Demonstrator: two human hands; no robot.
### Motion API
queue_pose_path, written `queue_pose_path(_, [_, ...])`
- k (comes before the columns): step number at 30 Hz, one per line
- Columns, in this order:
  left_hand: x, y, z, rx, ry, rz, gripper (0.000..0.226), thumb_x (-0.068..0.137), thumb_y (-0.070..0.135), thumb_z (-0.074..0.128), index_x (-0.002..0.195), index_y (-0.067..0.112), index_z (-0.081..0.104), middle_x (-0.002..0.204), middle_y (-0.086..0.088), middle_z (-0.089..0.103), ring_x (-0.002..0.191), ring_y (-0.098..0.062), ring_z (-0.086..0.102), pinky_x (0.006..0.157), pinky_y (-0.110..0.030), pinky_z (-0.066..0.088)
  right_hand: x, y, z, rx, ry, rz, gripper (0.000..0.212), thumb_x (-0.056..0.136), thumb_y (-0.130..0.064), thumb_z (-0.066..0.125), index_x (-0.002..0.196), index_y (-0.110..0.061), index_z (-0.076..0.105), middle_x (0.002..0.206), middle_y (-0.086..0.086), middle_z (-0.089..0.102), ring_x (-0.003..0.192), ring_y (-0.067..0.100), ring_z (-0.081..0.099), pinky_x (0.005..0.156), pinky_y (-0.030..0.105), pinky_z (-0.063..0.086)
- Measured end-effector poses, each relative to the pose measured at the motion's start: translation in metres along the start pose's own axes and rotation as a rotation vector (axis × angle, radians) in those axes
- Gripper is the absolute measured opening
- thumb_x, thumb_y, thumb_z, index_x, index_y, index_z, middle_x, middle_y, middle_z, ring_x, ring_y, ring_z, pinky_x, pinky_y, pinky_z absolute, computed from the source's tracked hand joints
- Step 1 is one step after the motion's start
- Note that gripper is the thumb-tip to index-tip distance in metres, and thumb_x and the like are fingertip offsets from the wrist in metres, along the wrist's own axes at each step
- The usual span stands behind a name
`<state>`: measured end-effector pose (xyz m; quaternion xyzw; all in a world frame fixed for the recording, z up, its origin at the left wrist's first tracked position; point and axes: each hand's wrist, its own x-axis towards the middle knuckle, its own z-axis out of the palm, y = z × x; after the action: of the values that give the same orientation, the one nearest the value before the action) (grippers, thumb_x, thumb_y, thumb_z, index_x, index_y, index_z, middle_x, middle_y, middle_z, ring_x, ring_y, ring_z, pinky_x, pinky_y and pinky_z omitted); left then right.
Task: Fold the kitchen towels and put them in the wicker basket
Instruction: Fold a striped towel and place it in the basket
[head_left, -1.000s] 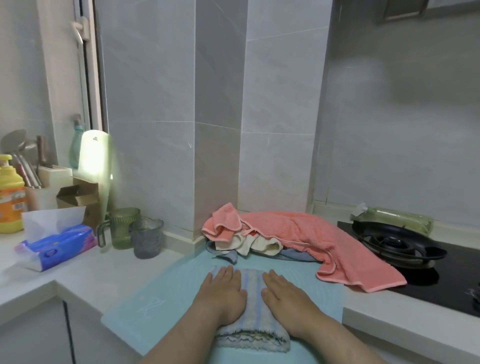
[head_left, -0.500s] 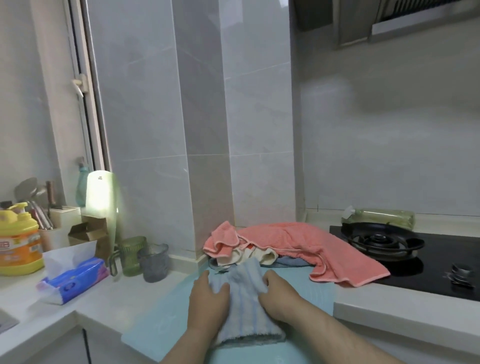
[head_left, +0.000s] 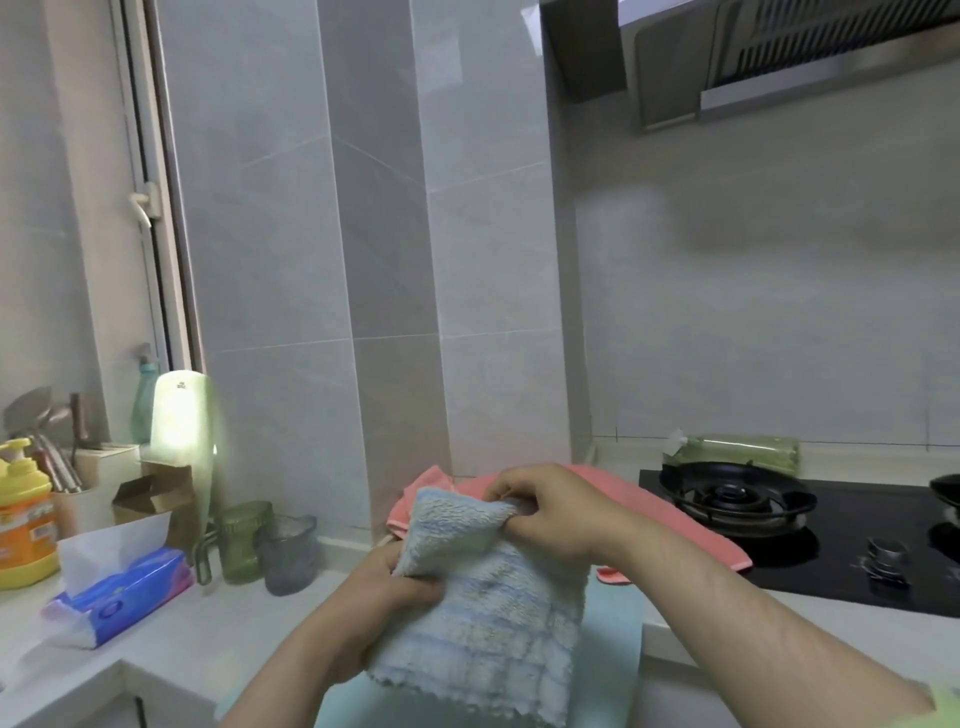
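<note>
Nothing legible anywhere. On the orange label of the yellow pump bottle (head_left: 23, 525) at the left end of the worktop (head_left: 234, 616), pale print blurred past reading; on the blue tissue pack (head_left: 130, 592) beside it, only a round emblem and whitish smears, no letters to make out. Near the top of the pale green board (head_left: 182, 421) leaning behind, a small dark mark, too small to read.

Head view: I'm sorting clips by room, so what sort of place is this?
Most likely a home kitchen: a black gas hob, a range hood above it, and a yellow pump bottle on the counter.
</note>
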<state>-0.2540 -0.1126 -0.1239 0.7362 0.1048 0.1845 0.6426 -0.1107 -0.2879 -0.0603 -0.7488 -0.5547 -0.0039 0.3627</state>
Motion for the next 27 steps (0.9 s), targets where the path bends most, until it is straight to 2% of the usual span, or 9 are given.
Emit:
queue_pose_path(3, [-0.006,-0.004,0.003,-0.157,0.039,-0.008,0.035,0.075,-0.011,0.064,0.108,0.001,0.066,0.102,-0.027,0.070,0.091,-0.042,0.069,0.085,-0.050,0.054,-0.008,0.013,0.007,0.078,0.138,0.096,0.043,0.082,-0.026,0.070,0.123,-0.035,0.060,0.116,-0.019,0.061,0.103,-0.003,0.057,0.091,0.020,0.048])
queue_pose_path(5, [-0.009,-0.011,0.001,-0.311,0.039,-0.018,0.044,0.070,-0.011,0.066,0.113,-0.001,0.064,0.109,-0.031,0.067,0.097,-0.048,0.066,0.088,-0.056,0.052,-0.022,0.026,0.020,0.321,0.243,0.194,0.051,0.084,-0.034,0.073,0.129,-0.036,0.050,0.116,-0.022,0.055,0.100,-0.006,0.054,0.082,0.011,0.043])
queue_pose_path(7, [-0.006,-0.023,0.000,-0.436,0.068,-0.036,0.047,0.072,-0.011,0.062,0.118,-0.001,0.061,0.114,-0.035,0.064,0.104,-0.055,0.061,0.096,-0.065,0.044,-0.035,0.044,0.044,0.709,0.107,0.247,0.046,0.082,-0.044,0.074,0.121,-0.033,0.052,0.113,-0.021,0.060,0.094,-0.005,0.063,0.073,0.009,0.049])
queue_pose_path(9, [-0.001,-0.037,-0.003,-0.487,0.095,-0.070,0.048,0.075,-0.010,0.060,0.122,-0.002,0.058,0.117,-0.035,0.062,0.106,-0.056,0.059,0.100,-0.067,0.040,-0.036,0.065,0.075,0.946,-0.038,0.316,0.077,0.062,-0.054,0.085,0.125,-0.019,0.058,0.119,0.000,0.070,0.105,0.017,0.069,0.088,0.031,0.057])
queue_pose_path(11, [0.002,-0.047,-0.004,-0.493,0.092,-0.104,0.057,0.070,-0.011,0.067,0.125,-0.002,0.057,0.120,-0.034,0.061,0.108,-0.055,0.059,0.103,-0.066,0.038,-0.031,0.081,0.097,1.054,-0.082,0.360,0.096,0.042,-0.046,0.096,0.123,-0.007,0.062,0.117,0.013,0.071,0.109,0.031,0.067,0.094,0.044,0.053])
queue_pose_path(14, [0.003,-0.059,-0.009,-0.442,0.093,-0.139,0.053,0.073,-0.008,0.072,0.124,-0.002,0.058,0.120,-0.031,0.063,0.108,-0.050,0.062,0.098,-0.058,0.046,-0.018,0.097,0.108,1.032,-0.015,0.415,0.073,0.052,-0.018,0.090,0.119,-0.001,0.064,0.109,0.016,0.073,0.103,0.034,0.069,0.088,0.041,0.056])
queue_pose_path(16, [0.006,-0.068,-0.014,-0.351,0.097,-0.145,0.041,0.081,-0.005,0.069,0.121,-0.002,0.062,0.118,-0.026,0.066,0.103,-0.041,0.067,0.080,-0.045,0.058,-0.013,0.107,0.110,1.011,-0.015,0.464,0.049,0.067,0.000,0.074,0.116,0.001,0.066,0.107,0.017,0.073,0.102,0.034,0.069,0.093,0.043,0.054])
queue_pose_path(18, [0.010,-0.074,-0.017,-0.287,0.087,-0.147,0.033,0.085,-0.003,0.063,0.118,-0.003,0.064,0.114,-0.022,0.069,0.099,-0.034,0.070,0.070,-0.033,0.059,-0.009,0.113,0.110,0.968,-0.068,0.498,0.049,0.065,0.004,0.065,0.114,0.000,0.067,0.107,0.018,0.073,0.103,0.036,0.068,0.098,0.048,0.050])
queue_pose_path(27, [0.020,-0.094,-0.023,-0.291,0.122,-0.175,0.029,0.084,-0.009,0.059,0.112,-0.008,0.067,0.111,-0.030,0.067,0.102,-0.045,0.066,0.084,-0.045,0.057,-0.004,0.128,0.114,0.901,-0.087,0.475,0.044,0.083,0.018,0.057,0.119,-0.007,0.062,0.109,0.012,0.074,0.102,0.030,0.070,0.094,0.043,0.054])
